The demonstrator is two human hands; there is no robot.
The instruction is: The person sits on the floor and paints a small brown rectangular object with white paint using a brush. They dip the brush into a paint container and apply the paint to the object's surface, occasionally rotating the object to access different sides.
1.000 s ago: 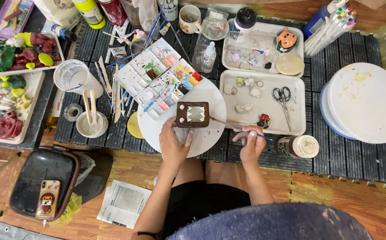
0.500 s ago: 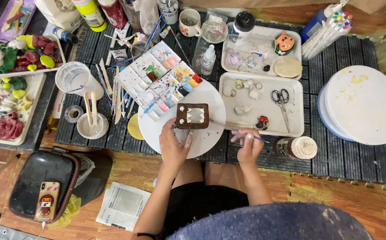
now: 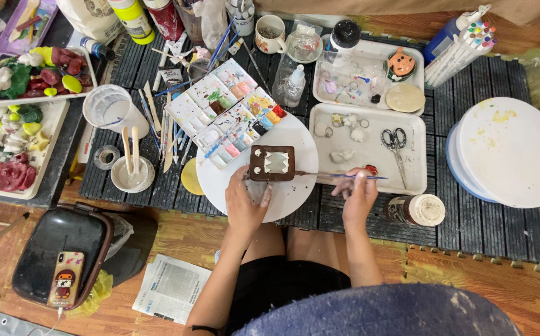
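Clay pieces in red, green and white lay on the trays (image 3: 9, 180) at the far left, and a phone (image 3: 65, 286) rested on a black bag below them. Next to the right stood a cup (image 3: 111, 109) and a small dish (image 3: 132, 174) with two sticks. A palette (image 3: 226, 112) with many colours lay beside a white disc (image 3: 292, 193). On the disc sat the brown plaque (image 3: 272, 163), almost fully brown, with white triangles in its middle and small white dots near its corners. By my judgement the painting was mostly done and only fine details were left. The left hand (image 3: 245, 202) rested flat on the disc, fingers spread, touching the lower edge of the plaque. The right hand (image 3: 357, 193) pinched a thin brush (image 3: 338, 176), its tip at the right edge of the plaque. Behind this hand a tray (image 3: 416, 183) held scissors (image 3: 395, 140). A jar (image 3: 416, 210) and a big white wheel (image 3: 512, 152) came last.
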